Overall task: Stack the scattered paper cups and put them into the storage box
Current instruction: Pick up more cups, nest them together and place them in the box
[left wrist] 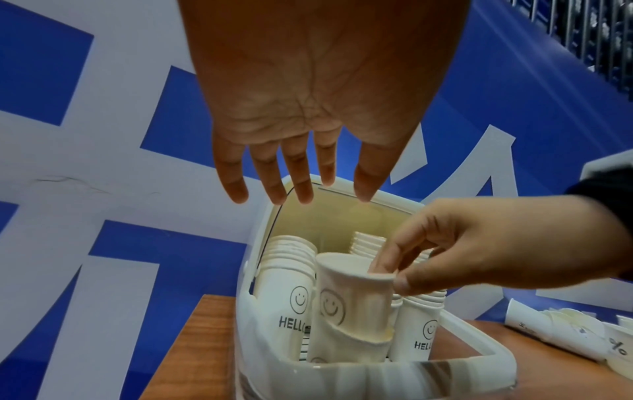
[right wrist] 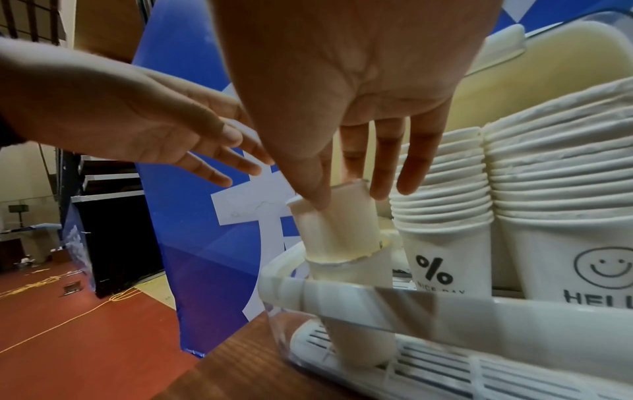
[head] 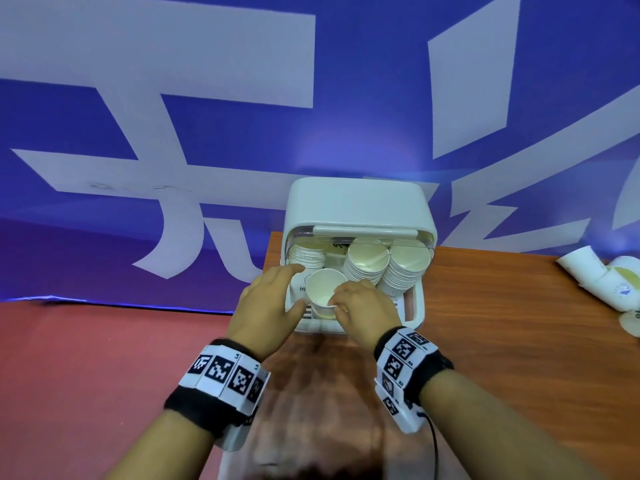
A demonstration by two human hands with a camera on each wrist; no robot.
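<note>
The right hand [head: 363,306] pinches the rim of a cup [head: 323,294], thumb outside and a fingertip inside, at the centre of the head view. That cup sits part-way into another cup standing at the front of the box [head: 414,313]. The left hand [head: 273,306] is spread flat with straight fingers just left of the cup; it holds nothing, and whether its thumb touches the cup wall is unclear.

Risks, as I judge them: the top cup leans slightly in the lower one, so pressing down off-axis could crease the rim or jam it crooked. The lower cup looks free-standing on the slotted floor, so a sideways push could tip the pair into the tall stacks [head: 384,265] to the right, which lean toward the front already. Pulling the fingertip out fast could lift the cup back up.

Loose cups [head: 599,278] lie at the right edge of the head view on the table [head: 502,323], partly cut off, so their count is uncertain. The cup's base is blurred behind the clear front wall in the right wrist view. The stack at the box's back left is mostly hidden by the left hand.
</note>
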